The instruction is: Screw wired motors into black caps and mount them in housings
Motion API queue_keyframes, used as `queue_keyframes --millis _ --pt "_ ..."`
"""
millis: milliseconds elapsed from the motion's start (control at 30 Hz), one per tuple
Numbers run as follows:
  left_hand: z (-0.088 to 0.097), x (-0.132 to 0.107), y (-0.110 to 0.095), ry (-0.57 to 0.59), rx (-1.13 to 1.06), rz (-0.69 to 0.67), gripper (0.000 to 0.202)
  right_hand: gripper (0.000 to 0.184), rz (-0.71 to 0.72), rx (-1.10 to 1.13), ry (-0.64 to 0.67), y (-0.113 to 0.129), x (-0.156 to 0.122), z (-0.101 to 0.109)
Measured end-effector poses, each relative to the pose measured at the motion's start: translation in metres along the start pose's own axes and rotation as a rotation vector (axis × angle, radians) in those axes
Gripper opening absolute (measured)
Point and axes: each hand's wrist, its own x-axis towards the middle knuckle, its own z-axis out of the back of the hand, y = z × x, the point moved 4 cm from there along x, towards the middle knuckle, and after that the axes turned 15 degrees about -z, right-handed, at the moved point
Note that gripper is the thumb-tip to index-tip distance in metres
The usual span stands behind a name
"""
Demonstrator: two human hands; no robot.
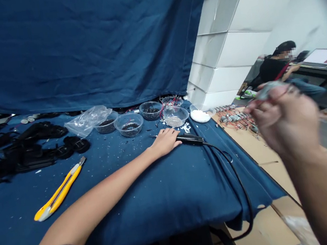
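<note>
My left hand [166,141] lies over a black corded electric screwdriver [191,139] on the blue cloth, its fingers closed around the front part. The thin tip pokes out to the left of the hand and the cable runs off to the right. Raised at the right, my right hand [290,119] is blurred and closed on a small grey motor [268,89] with a bit of red wire. Below and left of that hand, several similar grey motors with red wires [231,118] lie on cardboard.
Clear bowls of small black parts [129,126], silvery bits [175,117] and white pieces [200,115] line the back. A plastic bag [87,120], black straps [32,150] and a yellow utility knife [60,192] lie left. White boxes [229,31] rise behind; a person [276,67] sits far right.
</note>
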Motion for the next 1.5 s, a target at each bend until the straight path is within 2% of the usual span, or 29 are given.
queue_keyframes --millis 33,133,267,400,467,533,600,700,800,867,933,1000,1100,1200,1267,1367,1500 --pt "0.008 -0.009 0.002 -0.017 0.002 0.008 0.039 0.013 -0.161 0.114 0.087 -0.012 -0.013 -0.017" --pt "0.036 -0.045 0.014 -0.077 0.006 0.051 0.034 0.02 -0.432 0.281 0.292 -0.043 -0.05 -0.062" --pt "0.074 -0.096 0.046 -0.192 0.016 0.14 0.03 0.019 -0.603 0.438 0.547 -0.069 -0.074 -0.105" --pt "0.104 -0.136 0.098 -0.245 0.072 0.362 0.034 0.018 -0.655 0.544 0.698 -0.065 -0.079 -0.133" --pt "0.114 -0.152 0.131 -0.216 0.101 0.504 0.036 0.018 -0.64 0.535 0.769 -0.056 -0.078 -0.143" --pt "0.12 -0.164 0.164 -0.178 0.111 0.583 0.037 0.02 -0.581 0.492 0.822 -0.049 -0.074 -0.152" --pt "0.122 -0.172 0.193 -0.12 0.103 0.631 0.035 0.023 -0.504 0.38 0.821 -0.053 -0.066 -0.161" --pt "0.119 -0.175 0.223 -0.035 0.089 0.677 0.031 0.024 -0.402 0.053 0.744 -0.083 -0.055 -0.174" --pt "0.117 -0.159 0.234 -0.019 0.091 0.656 0.033 0.025 -0.297 -0.228 0.733 -0.122 -0.057 -0.189" --pt "0.114 -0.135 0.233 -0.03 0.09 0.598 0.036 0.025 -0.228 -0.336 0.702 -0.142 -0.063 -0.197" --pt "0.108 -0.1 0.229 -0.023 0.068 0.513 0.035 0.024 -0.168 -0.417 0.685 -0.153 -0.069 -0.202" --pt "0.095 -0.06 0.225 0.024 0.018 0.411 0.032 0.023 -0.138 -0.473 0.663 -0.158 -0.073 -0.204" --pt "0.066 -0.002 0.224 0.148 -0.066 0.287 0.026 0.024 -0.167 -0.504 0.616 -0.161 -0.07 -0.202" --pt "0.035 0.039 0.229 0.285 -0.115 0.229 0.022 0.026 -0.181 -0.537 0.555 -0.164 -0.063 -0.196" --pt "0.017 0.055 0.233 0.361 -0.129 0.218 0.02 0.028 -0.163 -0.572 0.517 -0.166 -0.059 -0.193" --pt "-0.002 0.066 0.237 0.44 -0.136 0.215 0.018 0.03 -0.139 -0.623 0.505 -0.17 -0.057 -0.191" --pt "-0.009 0.067 0.239 0.465 -0.135 0.218 0.019 0.032 -0.109 -0.7 0.533 -0.174 -0.059 -0.193"
